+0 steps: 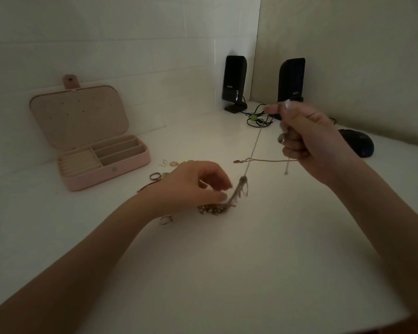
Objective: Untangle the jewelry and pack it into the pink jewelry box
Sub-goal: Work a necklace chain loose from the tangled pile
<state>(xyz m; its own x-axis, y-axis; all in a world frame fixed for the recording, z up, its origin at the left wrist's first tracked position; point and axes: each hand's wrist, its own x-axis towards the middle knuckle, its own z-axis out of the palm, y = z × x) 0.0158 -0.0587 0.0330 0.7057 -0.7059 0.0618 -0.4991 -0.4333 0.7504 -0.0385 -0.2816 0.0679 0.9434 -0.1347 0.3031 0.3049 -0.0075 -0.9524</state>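
Right hand: the right hand (307,138) is raised above the desk, fingers curled into a loose fist, thumb and forefinger pinching the upper end of a thin chain.
Chain: the chain (252,150) runs taut and slanting from the right hand's pinch down to the tangle near the left hand; a second strand crosses it level, ending in a small clasp (237,161) on its left, and a short end hangs below the right hand's lower fingers.
Left hand: the left hand (193,184) hovers low over the desk, palm down, fingers bent, thumb and fingertips pinching the knotted bunch at the chain's lower end.
Tangle: the tangle (239,191) of chain loops sits just right of the left fingertips, lifted off the desk.
Bead cluster: a gold bead cluster (211,209) lies on the desk right under the left hand.
Loose rings: one ring (165,220) lies beside the left wrist on the near side; another ring (154,176) and small gold pieces (173,163) lie just beyond the left hand.
Pink jewelry box: the pink jewelry box (121,168) stands open, well left of the left hand, lid upright; its compartments look bare.
Desk: the white desk (227,261) carries everything.
Speakers: two black speakers (234,80) stand beyond the right hand, with cables (256,119) between them.
Mouse: a dark mouse (358,143) lies right of the right hand.
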